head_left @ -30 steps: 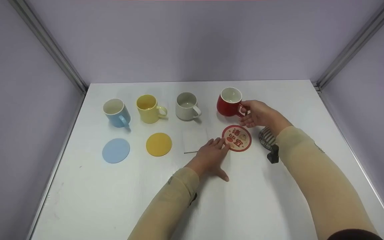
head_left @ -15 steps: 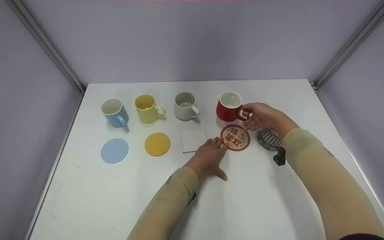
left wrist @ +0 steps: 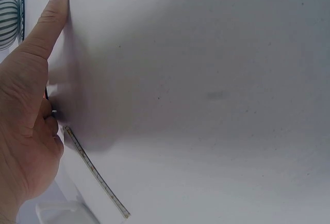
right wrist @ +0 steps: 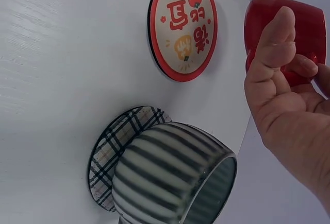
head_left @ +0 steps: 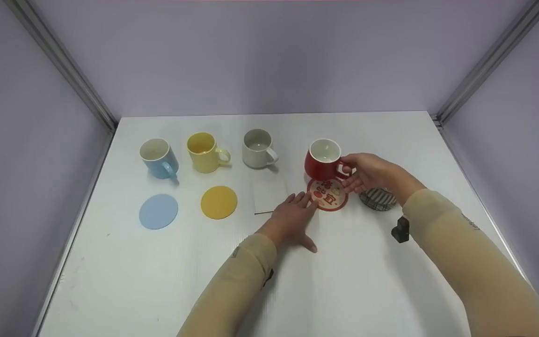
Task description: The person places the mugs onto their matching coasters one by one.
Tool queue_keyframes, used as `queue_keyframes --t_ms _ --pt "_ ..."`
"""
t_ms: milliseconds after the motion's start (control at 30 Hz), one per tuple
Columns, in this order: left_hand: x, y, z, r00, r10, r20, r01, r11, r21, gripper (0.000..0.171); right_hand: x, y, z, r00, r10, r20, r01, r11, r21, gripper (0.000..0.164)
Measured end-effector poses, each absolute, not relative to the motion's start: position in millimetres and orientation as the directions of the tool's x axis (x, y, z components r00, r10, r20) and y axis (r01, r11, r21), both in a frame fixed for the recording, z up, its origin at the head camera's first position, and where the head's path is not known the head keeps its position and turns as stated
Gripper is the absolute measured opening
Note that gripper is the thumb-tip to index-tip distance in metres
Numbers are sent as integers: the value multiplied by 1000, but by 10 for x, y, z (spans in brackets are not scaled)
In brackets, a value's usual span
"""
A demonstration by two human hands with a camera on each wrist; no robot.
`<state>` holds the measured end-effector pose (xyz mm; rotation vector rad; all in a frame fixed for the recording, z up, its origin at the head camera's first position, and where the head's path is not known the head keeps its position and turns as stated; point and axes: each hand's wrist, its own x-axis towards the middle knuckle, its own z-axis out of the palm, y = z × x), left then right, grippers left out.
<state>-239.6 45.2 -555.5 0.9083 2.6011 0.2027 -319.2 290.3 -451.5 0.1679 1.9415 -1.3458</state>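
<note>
My right hand (head_left: pixel 367 172) pinches the handle of a red mug (head_left: pixel 320 169) with a white inside. The mug is upright and overlaps the far edge of a round red-rimmed coaster (head_left: pixel 330 199) in the head view. In the right wrist view the red mug (right wrist: pixel 283 20) stands apart from the printed face of the coaster (right wrist: pixel 183 33). My left hand (head_left: pixel 293 220) lies palm down with straight fingers, fingertips on the coaster's left edge and thumb spread out. The left wrist view shows the left hand (left wrist: pixel 26 116) low over the white table.
Blue (head_left: pixel 161 161), yellow (head_left: pixel 204 154) and grey (head_left: pixel 256 152) mugs stand in a row at the back. Before them lie a blue coaster (head_left: pixel 158 211), a yellow coaster (head_left: pixel 219 202) and a flat white square (head_left: pixel 267 196). A striped cup (right wrist: pixel 165 170) sits on a plaid coaster (right wrist: pixel 113 157).
My right hand has brought the red mug toward me, from behind the red-rimmed coaster to over its far edge. The left hand has stayed at the coaster.
</note>
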Motion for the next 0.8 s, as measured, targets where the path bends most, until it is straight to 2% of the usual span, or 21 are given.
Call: queue_keyframes --t_ms 433,800 --pt "-2407 455 -5552 -718 632 -291 569 774 278 134 -3020 2982 -4614 -703 -258 -662 538 416 -733 37" --pt "-2389 446 -5540 -729 624 -283 553 779 294 132 -2696 2840 -4780 -749 -138 -649 622 191 -759 35"
